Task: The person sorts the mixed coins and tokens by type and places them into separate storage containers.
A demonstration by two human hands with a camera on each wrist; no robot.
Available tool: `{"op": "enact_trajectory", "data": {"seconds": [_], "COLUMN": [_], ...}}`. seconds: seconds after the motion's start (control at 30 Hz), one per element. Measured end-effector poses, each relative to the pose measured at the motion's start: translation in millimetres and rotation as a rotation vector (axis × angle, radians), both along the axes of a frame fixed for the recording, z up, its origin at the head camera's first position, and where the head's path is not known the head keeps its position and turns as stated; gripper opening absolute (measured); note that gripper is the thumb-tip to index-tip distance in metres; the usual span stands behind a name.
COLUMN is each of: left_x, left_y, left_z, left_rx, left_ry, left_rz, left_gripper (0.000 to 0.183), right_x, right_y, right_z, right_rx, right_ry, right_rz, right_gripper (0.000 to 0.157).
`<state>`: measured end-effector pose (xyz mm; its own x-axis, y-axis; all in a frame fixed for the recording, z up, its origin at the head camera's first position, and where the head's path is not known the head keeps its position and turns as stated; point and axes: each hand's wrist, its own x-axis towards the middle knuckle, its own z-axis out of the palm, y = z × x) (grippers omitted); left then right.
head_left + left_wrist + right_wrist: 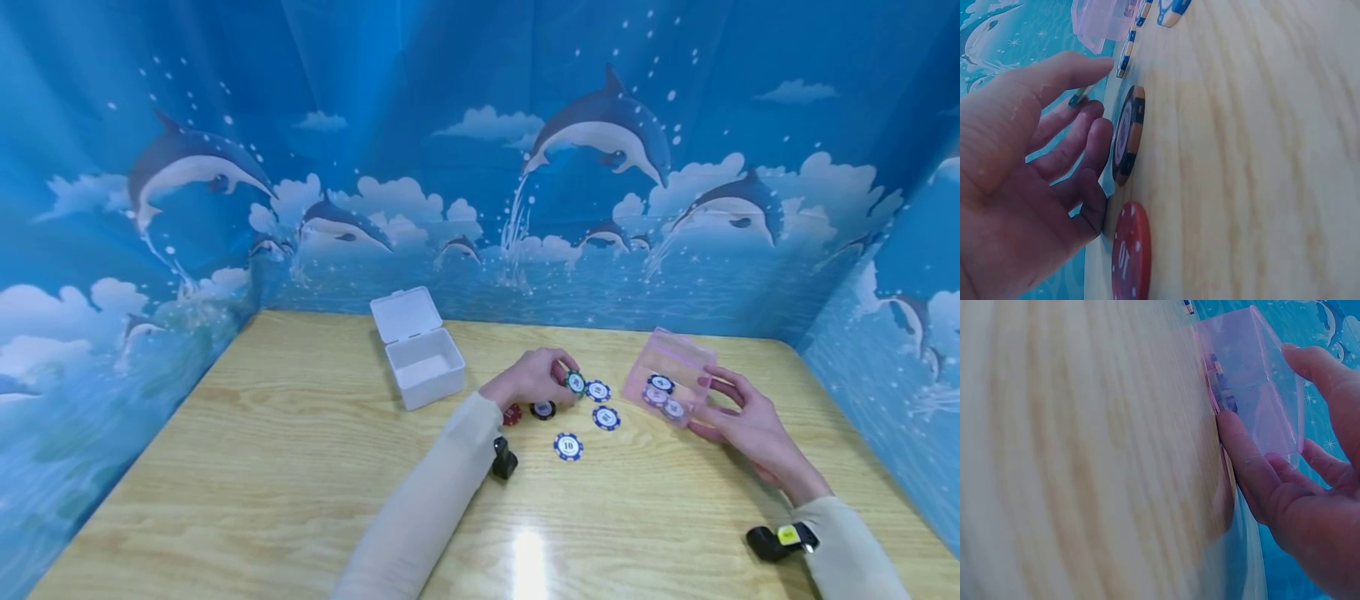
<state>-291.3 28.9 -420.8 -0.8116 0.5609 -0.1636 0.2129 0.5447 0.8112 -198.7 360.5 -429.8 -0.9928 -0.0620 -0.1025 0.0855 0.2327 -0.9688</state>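
My left hand (536, 378) pinches a green poker chip (575, 382) between thumb and fingers, just above the table. Under and beside that hand lie a black chip (543, 410) and a partly covered red chip (512, 414). Three blue chips lie further right; the nearest blue chip (568, 447) is marked 10. A clear pink plastic box (678, 348) sits at the right with three chips in it, including a dark-edged chip (661, 383). My right hand (750, 423) holds this box by its right side, the thumb (1310, 362) at its upper edge and a finger low by the table.
A white box (431, 387) with its lid raised stands left of the chips, nothing visible in it. The wooden table (247, 467) ends at a blue dolphin curtain (480, 208) behind and at both sides. Each wrist wears a small black camera.
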Motion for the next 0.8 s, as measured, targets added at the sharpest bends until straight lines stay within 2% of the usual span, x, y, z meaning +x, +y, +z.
{"op": "enact_trajectory", "data": {"seconds": [0.47,0.57,0.8], "left_x": [0.1,2.2,6.5], "left_y": [2,5,15], "left_z": [-2.3,-2.0,-3.4], "left_rx": [0.105,0.152,0.232], "left_ry": [0.067,0.061,0.1], "left_rz": [0.047,0.053,0.057], "left_gripper": [0.044,0.044,0.046], "right_x": [-1.1,-0.9,-0.7], "right_y": [-4,-3,-2], "right_z": [1.8,2.1,0.5], "right_rx": [0.076,0.069,0.046], "right_ry": [-0.02,-0.024,-0.009], "right_rz": [-0.006,-0.006,0.0], "right_gripper": [0.092,0.094,0.093]}}
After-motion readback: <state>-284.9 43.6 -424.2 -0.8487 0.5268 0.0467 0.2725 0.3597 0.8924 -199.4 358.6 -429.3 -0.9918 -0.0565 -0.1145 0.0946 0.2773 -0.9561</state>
